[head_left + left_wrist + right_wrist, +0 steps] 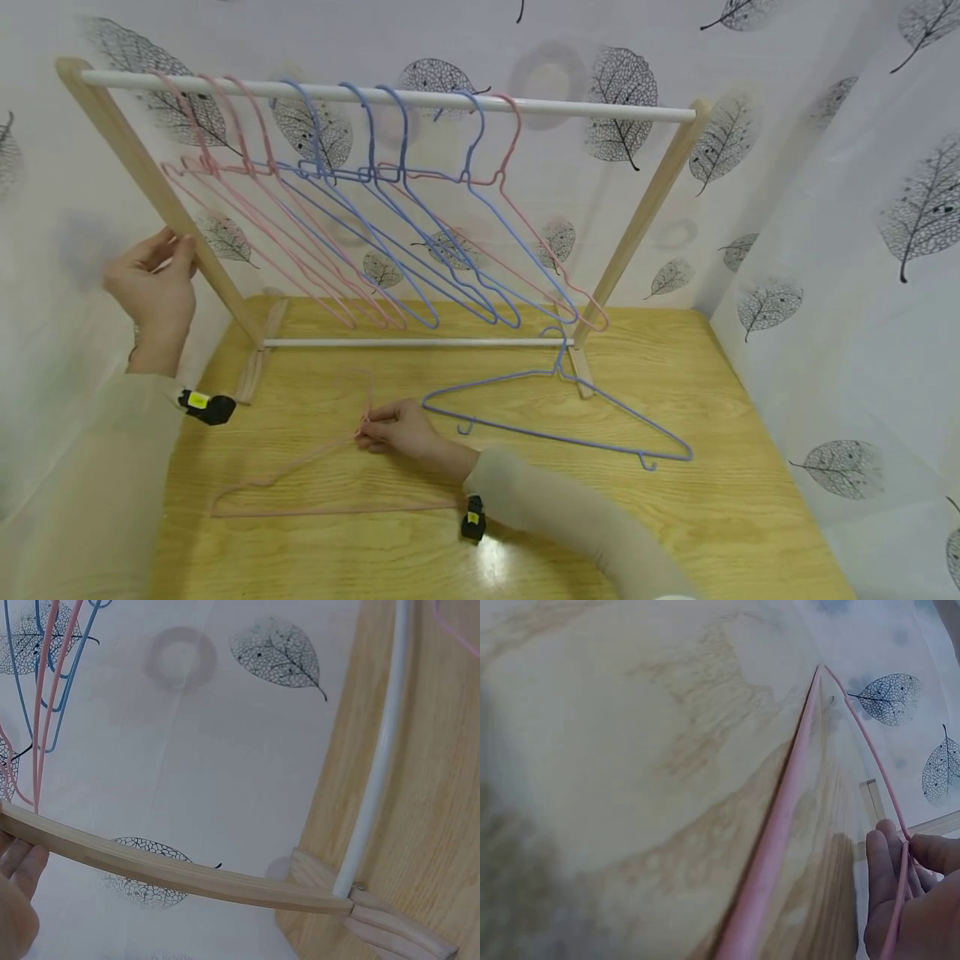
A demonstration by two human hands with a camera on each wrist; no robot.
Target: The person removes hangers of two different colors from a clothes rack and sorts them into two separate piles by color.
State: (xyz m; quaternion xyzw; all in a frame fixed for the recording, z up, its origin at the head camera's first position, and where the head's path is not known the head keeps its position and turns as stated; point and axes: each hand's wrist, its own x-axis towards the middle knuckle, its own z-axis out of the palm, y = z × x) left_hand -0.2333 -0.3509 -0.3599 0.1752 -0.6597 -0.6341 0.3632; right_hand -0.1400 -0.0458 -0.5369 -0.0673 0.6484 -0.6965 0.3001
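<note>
Head view: left hand (153, 287) grips the rack's left post (147, 171); right hand (408, 433) pinches a pink hanger (315, 510) at its neck, low over the table (315, 562), in front of the rack. Blue hanger (510, 432) lies to the right, hook near the lower rod (405, 342). Left wrist view adds a screw head (361, 888) at the foot (405, 930); shows that hand only partly. Right wrist view adds thumb opposing fingers, and the hanger's far corner against table and curtain (937, 772).

Draped booth: leaf-print sheeting (847, 350), wood-grain table (675, 533)
</note>
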